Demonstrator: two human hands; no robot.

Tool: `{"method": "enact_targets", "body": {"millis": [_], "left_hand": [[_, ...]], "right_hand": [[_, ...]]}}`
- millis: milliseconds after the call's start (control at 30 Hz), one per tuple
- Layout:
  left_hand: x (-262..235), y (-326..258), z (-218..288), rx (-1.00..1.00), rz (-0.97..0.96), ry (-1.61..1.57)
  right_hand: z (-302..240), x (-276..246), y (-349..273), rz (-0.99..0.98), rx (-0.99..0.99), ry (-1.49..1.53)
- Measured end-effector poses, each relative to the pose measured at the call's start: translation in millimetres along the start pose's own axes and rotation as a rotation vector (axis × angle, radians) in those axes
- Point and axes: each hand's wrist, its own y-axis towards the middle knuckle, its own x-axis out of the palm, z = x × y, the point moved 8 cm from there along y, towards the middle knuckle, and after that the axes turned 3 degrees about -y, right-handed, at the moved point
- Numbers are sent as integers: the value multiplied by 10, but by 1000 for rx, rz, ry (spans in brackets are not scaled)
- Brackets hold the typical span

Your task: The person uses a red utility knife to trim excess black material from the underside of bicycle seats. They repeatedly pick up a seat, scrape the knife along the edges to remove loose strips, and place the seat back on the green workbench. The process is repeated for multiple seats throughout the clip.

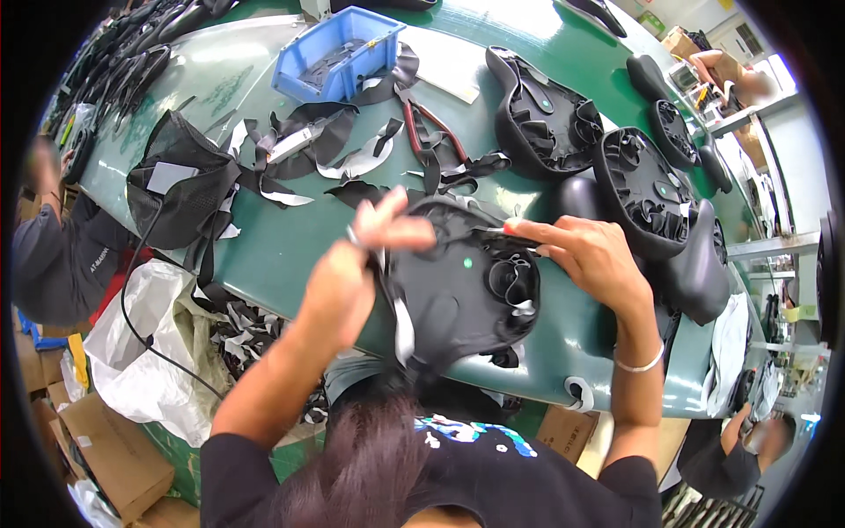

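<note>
Black plastic seat (444, 286) underside up over the near edge of the green bench (255, 264), between left hand (378, 231) and right hand (591, 257). Looks partly trimmed: cover folded over much of the rim, but with a pale strip (403, 333) below the left hand, so edge work probably left. Pinches what seems a slim tool (488, 231) at the far rim in the right hand; left hand blurred, fingers spread, cannot tell whether gripping anything. Beyond the right hand, more seats (647, 189), done or waiting unclear. Beyond the left hand, blue bin (374, 62) of small dark pieces; leftward, black mesh bag (194, 216); nearer, white sack (132, 330), contents unclear, beside heaped scraps (249, 343).
</note>
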Motion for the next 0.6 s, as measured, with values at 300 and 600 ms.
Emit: {"method": "enact_targets", "body": {"millis": [300, 600], "left_hand": [[18, -167, 1561, 561, -582, 0], [657, 605, 248, 502, -658, 1704]], "right_hand": [[-172, -2, -528, -160, 115, -256], [-293, -83, -406, -176, 208, -64]]}}
